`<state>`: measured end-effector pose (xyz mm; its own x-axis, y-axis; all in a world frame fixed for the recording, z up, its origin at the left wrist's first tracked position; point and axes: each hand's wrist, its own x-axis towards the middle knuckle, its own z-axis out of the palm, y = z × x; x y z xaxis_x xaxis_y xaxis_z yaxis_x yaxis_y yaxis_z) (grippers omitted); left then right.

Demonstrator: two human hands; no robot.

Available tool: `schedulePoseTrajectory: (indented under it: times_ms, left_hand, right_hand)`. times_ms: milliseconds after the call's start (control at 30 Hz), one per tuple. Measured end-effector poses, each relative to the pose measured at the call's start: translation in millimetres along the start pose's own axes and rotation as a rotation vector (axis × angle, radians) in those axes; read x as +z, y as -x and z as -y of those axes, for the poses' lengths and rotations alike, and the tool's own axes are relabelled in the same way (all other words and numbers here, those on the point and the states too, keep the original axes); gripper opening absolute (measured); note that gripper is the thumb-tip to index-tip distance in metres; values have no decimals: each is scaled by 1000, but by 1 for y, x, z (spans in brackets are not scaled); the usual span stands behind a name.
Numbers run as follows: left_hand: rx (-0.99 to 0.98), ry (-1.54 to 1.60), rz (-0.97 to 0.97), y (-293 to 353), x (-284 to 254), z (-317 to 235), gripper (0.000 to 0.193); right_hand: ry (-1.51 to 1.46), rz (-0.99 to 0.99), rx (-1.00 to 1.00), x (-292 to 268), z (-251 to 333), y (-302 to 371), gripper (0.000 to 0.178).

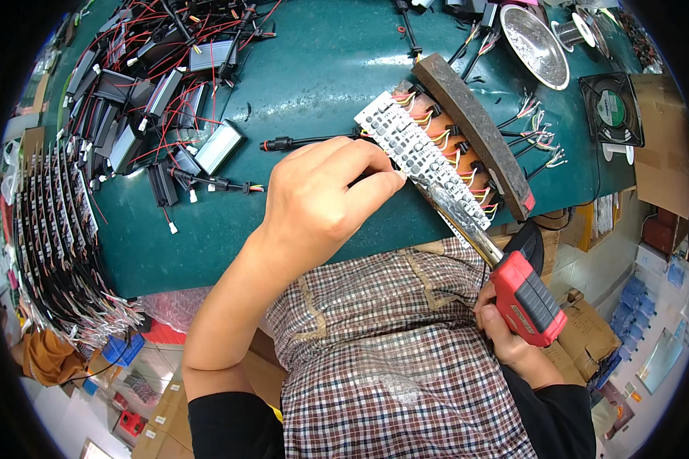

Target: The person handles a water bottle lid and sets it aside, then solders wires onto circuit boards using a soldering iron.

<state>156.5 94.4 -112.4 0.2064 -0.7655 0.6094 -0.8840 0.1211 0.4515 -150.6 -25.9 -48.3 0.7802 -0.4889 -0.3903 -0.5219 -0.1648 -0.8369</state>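
My left hand (318, 195) rests on the green table edge, fingers curled, pressing down a black cable (298, 141) beside a long white circuit board strip (417, 157). My right hand (505, 336) grips the red and black handle of a soldering iron (524, 294). Its metal shaft (459, 218) runs up along the strip. Coloured wire ends (444, 138) lie between the strip and a dark wooden bar (475, 130). Whether the left fingers pinch anything is hidden.
A heap of black and silver driver boxes with red wires (153, 92) fills the left of the table. Stacked board strips (53, 222) line the left edge. A metal dish (536, 46), a solder spool (574, 30) and a small fan (611, 109) stand at the right.
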Motion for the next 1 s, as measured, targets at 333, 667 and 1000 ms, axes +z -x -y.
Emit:
schedulePoseTrajectory:
  times_ms: [333,667,1000]
  left_hand:
    - [0,13,29,-3,-5,-2,22]
    - [11,-7,13,-2,-2,-1,18]
    - [-17,-8,12,-1,-3,-4,20]
  right_hand:
    - [-19,-8,27,-1,-2,5,12]
    - [-45,-37,-22,-2,4,3,8]
    - [-174,-26,-30,-3,15,-2,6]
